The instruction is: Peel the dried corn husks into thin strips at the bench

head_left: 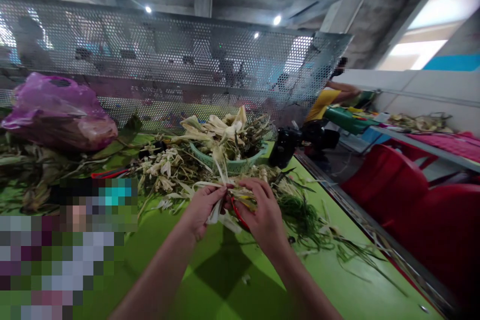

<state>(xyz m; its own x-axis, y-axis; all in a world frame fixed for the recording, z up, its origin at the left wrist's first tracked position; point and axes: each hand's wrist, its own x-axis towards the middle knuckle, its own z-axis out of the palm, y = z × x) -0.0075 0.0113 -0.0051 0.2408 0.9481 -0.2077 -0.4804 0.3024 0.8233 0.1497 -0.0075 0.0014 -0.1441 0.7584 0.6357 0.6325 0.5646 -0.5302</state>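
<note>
Pale strips of dried husk (216,212) are pinched between the thumb and fingers of my left hand (202,205), their tops standing up above it. Close beside it, my right hand (264,210) curls its fingers around red-handled scissors (240,215); the blades are hidden behind the fingers and husk. My two hands almost meet above the green tabletop (165,260). Just beyond them is a green plastic basket (204,158) heaped with dried husks (225,130).
Dried plant scraps (168,170) and a tangle of green strands (300,215) litter the table. A purple plastic bag (60,110) sits at left, a black camera (285,145) at right. Behind stands a perforated metal screen (168,60). Red chairs (397,195) and a person in yellow (324,100) are rightward.
</note>
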